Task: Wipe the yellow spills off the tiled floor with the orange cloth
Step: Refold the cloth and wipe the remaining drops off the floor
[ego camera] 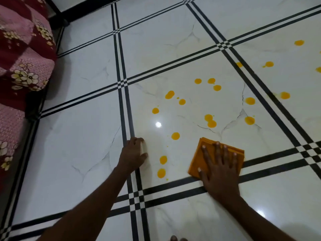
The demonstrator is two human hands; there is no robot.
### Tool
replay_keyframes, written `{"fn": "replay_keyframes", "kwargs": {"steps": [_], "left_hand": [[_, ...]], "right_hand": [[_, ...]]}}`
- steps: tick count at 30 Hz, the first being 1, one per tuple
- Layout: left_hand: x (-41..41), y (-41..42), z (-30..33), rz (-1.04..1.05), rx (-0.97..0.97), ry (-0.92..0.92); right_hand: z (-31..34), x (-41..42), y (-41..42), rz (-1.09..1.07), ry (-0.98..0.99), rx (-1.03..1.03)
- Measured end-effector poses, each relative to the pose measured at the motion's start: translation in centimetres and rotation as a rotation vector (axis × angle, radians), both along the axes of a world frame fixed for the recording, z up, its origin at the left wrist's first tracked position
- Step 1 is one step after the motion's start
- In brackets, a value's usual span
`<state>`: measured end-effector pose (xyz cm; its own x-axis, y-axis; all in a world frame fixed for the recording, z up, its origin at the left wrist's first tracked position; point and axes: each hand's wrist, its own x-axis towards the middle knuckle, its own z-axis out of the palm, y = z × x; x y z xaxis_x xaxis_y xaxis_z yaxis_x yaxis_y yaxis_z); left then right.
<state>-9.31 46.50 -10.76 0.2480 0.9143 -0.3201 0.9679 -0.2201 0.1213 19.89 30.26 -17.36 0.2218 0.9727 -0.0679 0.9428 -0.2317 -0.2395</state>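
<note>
A folded orange cloth [205,150] lies flat on the white tiled floor [86,136]. My right hand [218,169] presses down on it with fingers spread. Several yellow spills [175,136] dot the tile ahead and to the left of the cloth, and two drops [163,160] lie between my hands. More yellow spots [299,42] reach the far right tile. My left hand [133,154] rests on the floor at a black tile line, fingers curled under, holding nothing.
A bed with a pink and maroon flowered cover [22,66] stands along the left edge on a dark frame. Black double lines [121,66] cross the floor. A dark wall base [83,9] runs along the top.
</note>
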Motion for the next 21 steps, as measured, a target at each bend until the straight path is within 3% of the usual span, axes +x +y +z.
{"fn": "replay_keyframes", "kwargs": {"steps": [3, 7, 9, 11, 13, 15, 17, 19, 21], "left_hand": [[-0.8, 0.5, -0.7, 0.011, 0.004, 0.016], [-3.5, 2.1, -1.2, 0.071, 0.012, 0.022], [-4.8, 2.4, -1.3, 0.061, 0.015, 0.014], [-5.5, 2.4, -1.7, 0.028, 0.017, 0.025], [-5.9, 2.3, -2.0, 0.02, 0.02, 0.031], [-6.0, 2.5, -2.1, 0.007, 0.041, 0.018], [-6.1, 2.7, -2.0, 0.006, 0.064, -0.006], [-6.1, 3.4, -1.8, 0.008, 0.107, -0.051], [-6.1, 4.5, -1.5, 0.027, 0.145, -0.091]], "right_hand": [[0.3, -2.2, -0.5, -0.043, 0.016, 0.044], [-0.2, -9.9, -0.6, 0.318, 0.089, 0.102], [-1.1, -10.1, 3.5, 0.439, 0.083, 0.14], [-1.3, -7.8, 8.6, 0.369, 0.029, 0.137], [-1.0, -4.0, 11.6, 0.118, -0.048, 0.121], [-0.3, -2.8, 10.2, -0.075, 0.0, 0.101], [0.7, -6.5, 6.1, -0.126, 0.02, 0.084], [0.8, -11.8, 3.2, 0.076, 0.096, 0.052], [0.1, -14.7, 5.9, 0.327, 0.123, 0.075]]}}
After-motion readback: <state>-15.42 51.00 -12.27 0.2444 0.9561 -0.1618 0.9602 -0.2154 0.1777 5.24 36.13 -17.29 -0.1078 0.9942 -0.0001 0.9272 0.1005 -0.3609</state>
